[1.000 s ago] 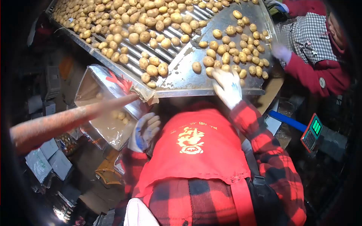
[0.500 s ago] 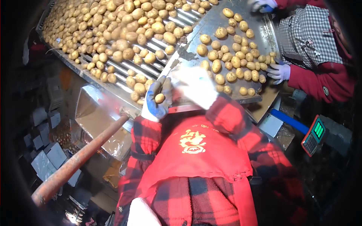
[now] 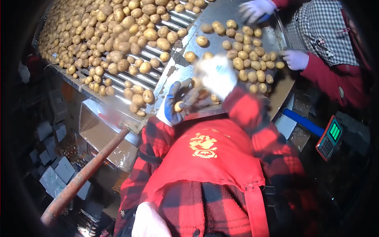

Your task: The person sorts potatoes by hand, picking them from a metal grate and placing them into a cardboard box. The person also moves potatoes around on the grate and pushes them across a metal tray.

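My left hand [image 3: 177, 103], in a blue and grey glove, is curled at the front edge of the metal table, with a small potato [image 3: 179, 106] in its palm. Another potato shows at its fingertips. My right hand [image 3: 218, 76], in a white glove, is blurred over the table just right of my left; its fingers are smeared, and whether it holds anything is unclear. Loose potatoes [image 3: 252, 59] lie on the metal table [image 3: 185, 41] beyond and to the right of it.
A roller conveyor [image 3: 152, 50] heaped with potatoes runs along the upper left. At the right, a person in a checked apron [image 3: 321, 33] has gloved hands at the table's edge. A rusty pole [image 3: 85, 173], cardboard boxes and a scale display [image 3: 334, 131] are lower down.
My right hand has moved slightly right and stays blurred. My left hand has shifted right, its fingers now towards another potato. The other person's upper hand has moved left. The view has shifted slightly.
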{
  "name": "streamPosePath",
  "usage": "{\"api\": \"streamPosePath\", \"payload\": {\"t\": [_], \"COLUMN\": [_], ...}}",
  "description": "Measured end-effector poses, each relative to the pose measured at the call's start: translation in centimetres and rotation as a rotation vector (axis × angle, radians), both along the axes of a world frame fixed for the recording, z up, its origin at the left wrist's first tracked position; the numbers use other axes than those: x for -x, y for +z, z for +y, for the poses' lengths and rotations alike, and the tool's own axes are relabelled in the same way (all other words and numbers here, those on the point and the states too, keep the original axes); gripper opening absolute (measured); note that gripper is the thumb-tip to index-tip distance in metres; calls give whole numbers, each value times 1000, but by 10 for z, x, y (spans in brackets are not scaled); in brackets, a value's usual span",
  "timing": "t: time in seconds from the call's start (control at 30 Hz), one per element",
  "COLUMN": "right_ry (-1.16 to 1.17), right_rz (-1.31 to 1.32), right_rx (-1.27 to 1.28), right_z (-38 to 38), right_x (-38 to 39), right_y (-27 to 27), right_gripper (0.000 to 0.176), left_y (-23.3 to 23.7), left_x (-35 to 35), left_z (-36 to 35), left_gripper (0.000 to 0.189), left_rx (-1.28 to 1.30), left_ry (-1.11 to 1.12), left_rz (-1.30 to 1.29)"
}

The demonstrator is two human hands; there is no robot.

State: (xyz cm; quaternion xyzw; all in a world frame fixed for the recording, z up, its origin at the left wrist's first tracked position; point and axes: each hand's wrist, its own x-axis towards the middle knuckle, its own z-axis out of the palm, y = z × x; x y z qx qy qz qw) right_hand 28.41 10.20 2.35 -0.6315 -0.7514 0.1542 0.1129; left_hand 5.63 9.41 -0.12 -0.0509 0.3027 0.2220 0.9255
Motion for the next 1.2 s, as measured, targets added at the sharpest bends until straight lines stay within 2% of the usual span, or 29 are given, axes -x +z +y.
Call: {"api": "streamPosePath", "payload": {"t": [0.03,0.07,0.1,0.17,0.2,0.23,0.27,0.3,0.37,0.43,0.47,0.5,0.53,0.57,0.6,0.63,0.67,0.73,0.77,0.8,0.83,0.9,0.93,0.97,1.03,1.1,1.13,1.17,1.2], "right_ry": [144,42,-52,-330,-374,-365,-355,-358,-395,-469,-527,-539,-366,-276,-77,-17,-86,-229,-231,-121,-7,218,128,42,-266,-323,-379,-434,-467], "right_rz": [326,269,212,-221,-391,-451,-453,-640,-574,-143,-138,168,106,955,690,569,398,35,36,-121,-277,188,110,26,-311,-607,-629,-648,-655], "right_rx": [-65,-129,-190,138,-137,107,206,186,246,68,-3,56,251,243,223,52,-31,-251,-252,-54,141,92,232,363,-52,-306,-168,-30,61], "right_z": [-23,-41,-52,-59,-66,-58,-50,-38,-13,-12,-18,-21,-24,-48,-44,-32,-15,24,19,10,0,-51,-42,-29,-21,0,13,25,43], "right_x": [14,20,22,-3,-17,-27,-38,-40,-49,-63,-49,-28,-4,16,31,33,27,23,32,47,58,63,53,39,-10,-50,-68,-81,-88], "right_y": [5,14,19,16,-4,-7,-44,-68,-63,-54,-49,-17,-1,-19,24,10,-1,-19,-29,-31,-34,-30,-2,21,4,-4,-41,-77,-77], "right_gripper": [22,22,22,36,48,55,55,56,50,43,39,39,39,39,38,41,46,55,55,55,55,51,49,46,47,47,47,47,45], "left_y": [-8,-5,5,-2,-8,-16,-20,-16,-1,22,38,46,37,18,-5,-11,-14,0,1,5,5,3,8,7,12,13,6,21,20], "left_x": [9,11,10,20,22,19,15,9,-3,-13,-23,-26,-22,-10,3,6,9,21,27,27,32,52,57,66,72,78,74,63,58], "left_z": [-2,-7,2,-10,-15,-19,-23,-26,-30,-30,-25,-26,-27,-30,-32,-31,-34,-30,-29,-30,-27,-36,-35,-38,-49,-50,-58,-53,-54], "left_gripper": [36,31,27,27,27,32,38,38,37,35,34,34,34,34,32,30,28,22,19,12,12,19,20,21,23,24,24,24,25], "left_rx": [29,-243,151,160,161,165,169,167,261,275,192,124,110,114,77,36,193,244,283,-6,-13,84,26,117,30,250,150,246,196], "left_ry": [36,-60,0,10,10,30,49,49,121,173,199,226,228,229,237,250,395,432,456,433,424,537,485,476,467,350,342,323,279], "left_rz": [-52,224,24,1,3,-153,-311,-312,-124,-138,-31,82,-13,-11,-118,-229,-154,-248,-328,-147,-152,-71,-82,-37,66,-283,-133,-214,-213]}}
